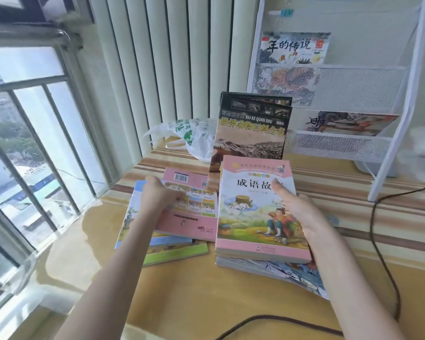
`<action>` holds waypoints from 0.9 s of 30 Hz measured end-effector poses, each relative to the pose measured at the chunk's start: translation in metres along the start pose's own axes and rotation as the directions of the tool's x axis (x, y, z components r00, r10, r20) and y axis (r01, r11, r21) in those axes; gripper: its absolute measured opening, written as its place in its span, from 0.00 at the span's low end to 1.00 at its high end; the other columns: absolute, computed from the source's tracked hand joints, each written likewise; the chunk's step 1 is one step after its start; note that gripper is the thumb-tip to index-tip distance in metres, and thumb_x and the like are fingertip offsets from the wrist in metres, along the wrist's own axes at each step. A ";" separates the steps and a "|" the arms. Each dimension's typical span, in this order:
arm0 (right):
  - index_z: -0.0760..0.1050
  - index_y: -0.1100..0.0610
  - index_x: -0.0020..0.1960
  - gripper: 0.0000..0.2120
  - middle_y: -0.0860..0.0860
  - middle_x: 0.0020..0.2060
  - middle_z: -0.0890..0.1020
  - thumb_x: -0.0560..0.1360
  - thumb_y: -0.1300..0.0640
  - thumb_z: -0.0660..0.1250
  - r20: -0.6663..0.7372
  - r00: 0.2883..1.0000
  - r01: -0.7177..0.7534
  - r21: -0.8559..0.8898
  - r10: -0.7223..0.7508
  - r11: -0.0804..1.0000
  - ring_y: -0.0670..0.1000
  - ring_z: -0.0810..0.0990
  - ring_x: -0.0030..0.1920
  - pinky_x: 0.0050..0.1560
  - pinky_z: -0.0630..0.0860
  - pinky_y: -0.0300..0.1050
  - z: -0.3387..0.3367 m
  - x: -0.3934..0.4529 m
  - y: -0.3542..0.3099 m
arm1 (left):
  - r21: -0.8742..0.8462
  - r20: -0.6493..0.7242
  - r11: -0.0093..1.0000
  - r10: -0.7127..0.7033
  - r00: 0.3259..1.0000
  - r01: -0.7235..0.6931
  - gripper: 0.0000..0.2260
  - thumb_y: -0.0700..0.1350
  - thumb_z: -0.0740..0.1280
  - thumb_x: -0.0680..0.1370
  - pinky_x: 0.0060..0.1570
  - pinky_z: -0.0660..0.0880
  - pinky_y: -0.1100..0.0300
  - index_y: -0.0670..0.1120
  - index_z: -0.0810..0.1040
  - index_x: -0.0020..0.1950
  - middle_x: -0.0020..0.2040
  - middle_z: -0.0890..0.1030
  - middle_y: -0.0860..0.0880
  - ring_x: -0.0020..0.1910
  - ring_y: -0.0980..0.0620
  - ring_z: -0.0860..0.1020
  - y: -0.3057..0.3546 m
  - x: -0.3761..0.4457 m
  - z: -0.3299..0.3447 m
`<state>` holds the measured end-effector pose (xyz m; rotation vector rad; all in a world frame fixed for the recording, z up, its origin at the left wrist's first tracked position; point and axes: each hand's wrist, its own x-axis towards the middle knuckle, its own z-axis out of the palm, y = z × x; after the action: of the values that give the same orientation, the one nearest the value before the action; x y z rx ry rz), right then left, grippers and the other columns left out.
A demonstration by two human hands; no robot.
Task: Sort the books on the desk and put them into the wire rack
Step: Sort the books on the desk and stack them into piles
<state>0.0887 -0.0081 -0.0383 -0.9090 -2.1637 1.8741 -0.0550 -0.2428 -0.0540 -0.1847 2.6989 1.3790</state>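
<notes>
My left hand (157, 200) grips the left edge of a pink book lying back cover up (194, 217), on top of a blue and a green book (174, 253). My right hand (297, 212) holds the right edge of a pink storybook (253, 217), thumb on its cover, on a stack of thin books (280, 268). Behind it a dark animal encyclopedia (252, 133) leans upright. The white wire rack (400, 123) stands at the back right and holds a book in its top pocket (295, 47) and one in a lower pocket (349, 123).
A crumpled white plastic bag (194, 136) lies behind the books. A black cable (375, 241) runs across the right side and front of the striped yellow desk (194, 303). A barred window (35, 143) is on the left and vertical blinds (169, 57) hang behind.
</notes>
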 end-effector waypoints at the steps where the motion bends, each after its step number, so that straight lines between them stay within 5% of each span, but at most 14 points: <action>1: 0.66 0.56 0.71 0.52 0.54 0.71 0.68 0.56 0.24 0.64 -0.002 1.000 0.000 -0.008 0.000 1.000 0.57 0.66 0.70 0.69 0.59 0.56 0.000 0.000 0.000 | -0.074 0.016 0.997 -0.012 1.000 0.013 0.22 0.46 0.79 0.66 0.39 0.75 0.51 0.41 0.70 0.51 0.50 0.78 0.42 0.45 0.43 0.77 0.001 0.000 -0.006; 5: 0.66 0.55 0.71 0.57 0.53 0.71 0.68 0.52 0.21 0.64 -0.011 1.000 0.013 -0.015 -0.014 1.000 0.57 0.65 0.71 0.69 0.60 0.57 0.001 0.002 0.002 | -0.178 -0.005 0.977 0.117 0.993 -0.116 0.05 0.41 0.76 0.68 0.44 0.81 0.46 0.45 0.81 0.40 0.40 0.84 0.43 0.38 0.44 0.83 0.011 -0.009 -0.028; 9: 0.67 0.55 0.71 0.56 0.53 0.71 0.68 0.53 0.22 0.64 -0.019 1.000 0.017 -0.012 -0.017 1.000 0.57 0.66 0.70 0.69 0.61 0.56 0.001 0.002 0.002 | -0.377 -0.181 0.862 0.292 0.939 -0.341 0.06 0.41 0.76 0.69 0.36 0.81 0.54 0.49 0.82 0.42 0.40 0.84 0.48 0.34 0.50 0.83 0.040 -0.033 -0.050; 13: 0.64 0.58 0.73 0.49 0.54 0.71 0.68 0.63 0.26 0.64 -0.005 1.000 -0.009 -0.017 0.009 1.000 0.57 0.66 0.70 0.67 0.63 0.55 -0.001 0.002 0.001 | -0.393 -0.290 0.713 0.502 0.815 -0.580 0.06 0.40 0.77 0.68 0.36 0.77 0.62 0.46 0.82 0.41 0.41 0.82 0.48 0.37 0.55 0.80 0.061 -0.044 -0.052; 15: 0.65 0.58 0.72 0.46 0.54 0.71 0.68 0.65 0.28 0.64 0.001 1.000 0.002 -0.026 -0.002 1.000 0.57 0.67 0.69 0.67 0.63 0.54 -0.002 -0.001 -0.001 | -0.418 -0.241 0.621 0.628 0.740 -0.663 0.07 0.39 0.78 0.66 0.46 0.74 0.60 0.44 0.82 0.40 0.45 0.80 0.51 0.47 0.54 0.78 0.064 -0.044 -0.046; 17: 0.64 0.57 0.72 0.44 0.54 0.71 0.67 0.68 0.28 0.61 0.004 1.000 -0.004 -0.055 0.004 0.998 0.57 0.66 0.70 0.68 0.62 0.54 -0.003 -0.001 0.000 | -0.399 -0.125 0.555 0.756 0.643 -0.730 0.09 0.44 0.79 0.63 0.58 0.71 0.55 0.55 0.82 0.36 0.53 0.79 0.60 0.59 0.55 0.75 0.064 -0.047 -0.038; 22: 0.66 0.61 0.71 0.32 0.57 0.69 0.69 0.81 0.42 0.37 -0.030 0.999 0.032 0.027 -0.031 0.999 0.53 0.69 0.67 0.62 0.65 0.43 -0.006 0.000 -0.004 | -0.107 0.201 0.394 0.908 0.368 -0.913 0.10 0.50 0.79 0.63 0.70 0.52 0.50 0.62 0.82 0.39 0.70 0.66 0.62 0.73 0.52 0.56 0.060 -0.052 -0.005; 27: 0.65 0.61 0.71 0.34 0.55 0.67 0.71 0.80 0.39 0.38 -0.033 0.999 -0.016 0.047 0.018 0.999 0.55 0.67 0.69 0.67 0.61 0.45 -0.006 0.009 -0.002 | -0.176 0.198 0.372 0.920 0.338 -0.911 0.07 0.56 0.74 0.64 0.69 0.44 0.71 0.69 0.80 0.35 0.74 0.62 0.61 0.76 0.53 0.50 0.059 -0.053 -0.008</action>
<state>0.0836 0.0022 -0.0377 -0.9458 -2.0910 1.8948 -0.0120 -0.2117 0.0061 1.6950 2.4926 1.4154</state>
